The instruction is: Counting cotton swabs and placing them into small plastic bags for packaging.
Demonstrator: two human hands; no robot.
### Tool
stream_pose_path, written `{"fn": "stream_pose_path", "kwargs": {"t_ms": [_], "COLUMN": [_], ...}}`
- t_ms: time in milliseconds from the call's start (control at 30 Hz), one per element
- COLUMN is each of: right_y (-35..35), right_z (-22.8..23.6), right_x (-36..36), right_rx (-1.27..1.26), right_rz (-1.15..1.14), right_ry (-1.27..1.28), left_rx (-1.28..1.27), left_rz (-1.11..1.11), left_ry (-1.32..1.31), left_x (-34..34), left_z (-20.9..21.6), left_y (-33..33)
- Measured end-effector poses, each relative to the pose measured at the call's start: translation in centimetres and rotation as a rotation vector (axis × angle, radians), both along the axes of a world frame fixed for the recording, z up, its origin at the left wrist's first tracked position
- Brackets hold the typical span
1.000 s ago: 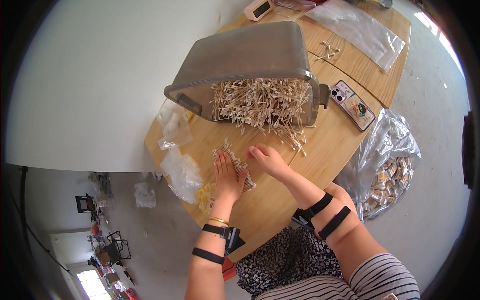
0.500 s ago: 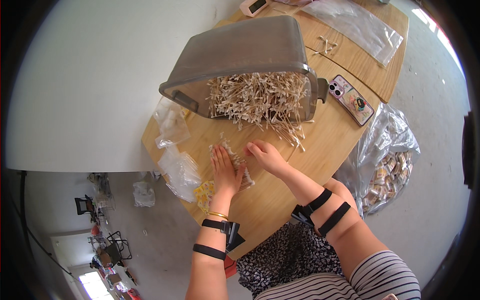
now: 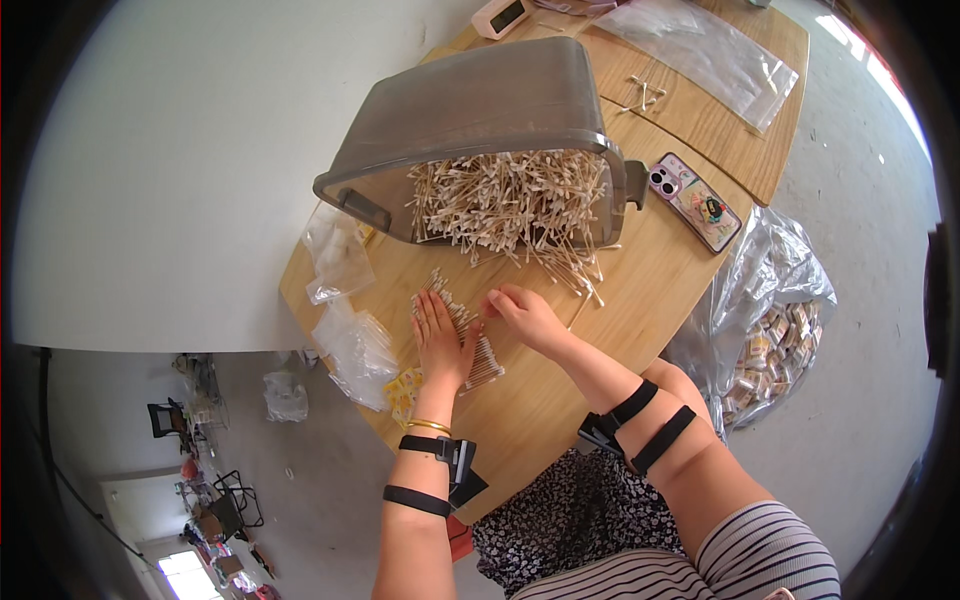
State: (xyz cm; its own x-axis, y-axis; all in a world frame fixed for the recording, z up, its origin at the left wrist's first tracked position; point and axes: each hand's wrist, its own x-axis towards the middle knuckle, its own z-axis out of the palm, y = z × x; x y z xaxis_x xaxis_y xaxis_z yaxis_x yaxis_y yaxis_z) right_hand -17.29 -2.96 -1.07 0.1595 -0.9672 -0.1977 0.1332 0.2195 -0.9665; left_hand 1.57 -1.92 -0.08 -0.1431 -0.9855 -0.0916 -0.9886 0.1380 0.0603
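A row of cotton swabs (image 3: 484, 368) lies side by side on the wooden table, their sticks roughly parallel. My left hand (image 3: 440, 343) rests flat over this row, its fingers stretched out and the thumb toward my right hand. Just right of the row, my right hand (image 3: 528, 318) is closed, thumb and fingertips pinched together. Whatever may be in that pinch is too small to make out. Beyond both hands, a grey translucent plastic bin (image 3: 470, 100) lies on its side with its mouth toward me. A loose heap of cotton swabs (image 3: 510, 200) fills it and spills over the rim.
Clear plastic bags (image 3: 352, 355) and a yellow patterned packet (image 3: 402, 392) lie left of my hands. A phone (image 3: 697, 202) is right of the bin. Past it are stray swabs (image 3: 646, 94) and a large clear bag (image 3: 700, 55). A sack of small packs (image 3: 770, 350) stands beyond the table's right edge.
The thumb of my left hand has shifted a little left and away from me, uncovering more of the row's near end. My right hand stays pinched beside the row, with hardly any movement.
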Motion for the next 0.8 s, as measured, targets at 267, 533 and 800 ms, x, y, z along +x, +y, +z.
{"fn": "stream_pose_path", "kwargs": {"t_ms": [267, 533, 800], "right_y": [0.1, -0.2, -0.3], "right_z": [0.5, 0.1, -0.5], "right_x": [-0.4, -0.2, -0.2], "right_rx": [0.016, 0.012, 0.019], "right_rz": [0.005, 0.004, 0.013], "right_ry": [-0.013, 0.000, 0.013], "left_rx": [-0.194, -0.126, -0.035], "left_rz": [0.013, 0.012, -0.024], "left_ry": [-0.022, -0.012, -0.026], "left_x": [1.2, 0.1, -0.4], "left_z": [-0.4, -0.4, 0.5], "left_y": [-2.2, -3.3, -1.7]}}
